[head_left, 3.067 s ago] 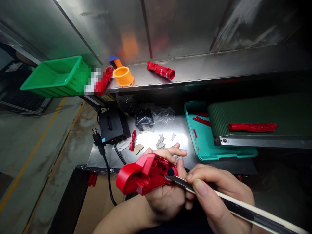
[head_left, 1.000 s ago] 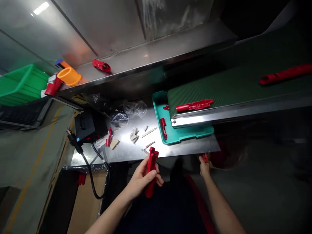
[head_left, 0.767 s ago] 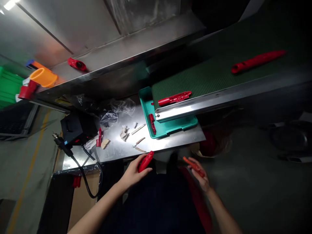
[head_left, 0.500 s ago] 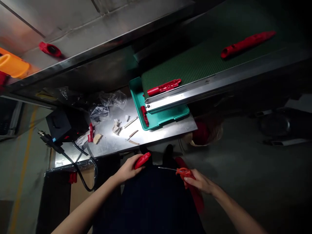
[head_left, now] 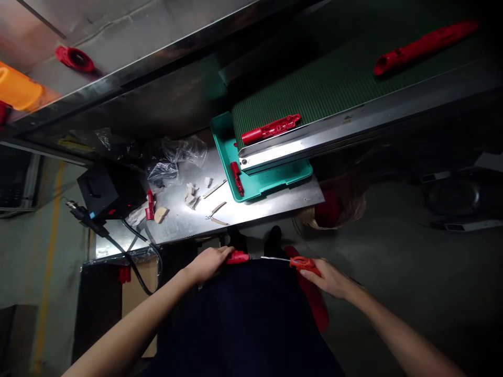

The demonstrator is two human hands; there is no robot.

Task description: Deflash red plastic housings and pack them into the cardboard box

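Observation:
My left hand [head_left: 210, 262] is closed round a red plastic part [head_left: 238, 257], held low in front of my dark apron, just below the steel table's [head_left: 271, 207] front edge. My right hand [head_left: 330, 277] grips a red-handled tool [head_left: 302, 263] whose thin metal nozzle [head_left: 275, 258] points left, its tip close to the red part. Both hands are over my lap, away from the table top.
A teal tray [head_left: 275, 183] with a small red piece sits under the green conveyor belt [head_left: 341, 84], which carries two long red parts [head_left: 271, 129]. Scraps, a knife and plastic bags lie on the table. A black box [head_left: 98, 188] with cable is left. The shelf holds a red part [head_left: 74, 57] and an orange cup [head_left: 19, 91].
The knife was put down on the table. My right hand reached down right, picked up the red-handled tool and brought its nozzle to the red part, which my left hand lowered to my lap.

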